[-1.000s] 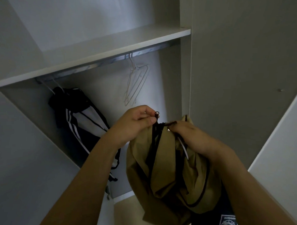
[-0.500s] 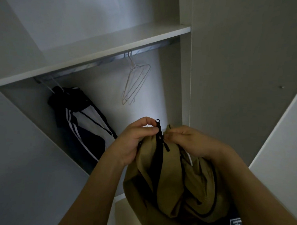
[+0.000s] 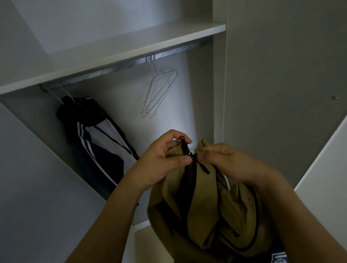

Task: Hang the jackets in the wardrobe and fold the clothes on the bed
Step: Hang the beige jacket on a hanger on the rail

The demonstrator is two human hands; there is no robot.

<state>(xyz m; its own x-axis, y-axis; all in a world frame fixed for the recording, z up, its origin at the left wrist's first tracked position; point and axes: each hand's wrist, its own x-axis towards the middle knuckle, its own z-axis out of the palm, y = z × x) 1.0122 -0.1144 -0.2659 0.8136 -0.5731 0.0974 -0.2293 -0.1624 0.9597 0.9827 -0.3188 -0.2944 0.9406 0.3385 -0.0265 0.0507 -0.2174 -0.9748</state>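
A tan jacket (image 3: 207, 214) with a black zipper hangs bunched in front of the open wardrobe. My left hand (image 3: 160, 161) pinches the top of the black zipper track (image 3: 184, 144). My right hand (image 3: 226, 159) pinches the jacket's other front edge at the zipper. A thin white hanger part shows inside the jacket by my right hand. Behind, a black and white striped jacket (image 3: 96, 142) hangs at the left of the metal rail (image 3: 127, 66). Empty wire hangers (image 3: 159, 92) hang near the rail's middle.
A white shelf (image 3: 116, 52) runs above the rail. The wardrobe's side panel (image 3: 285, 88) stands at the right, and an open door edge (image 3: 327, 155) slants across the lower right. The left wardrobe wall (image 3: 22, 176) is close by.
Both hands with the tan jacket dropped slightly in view and came together at the zipper. My right hand's fingers now meet the left's at the zipper.
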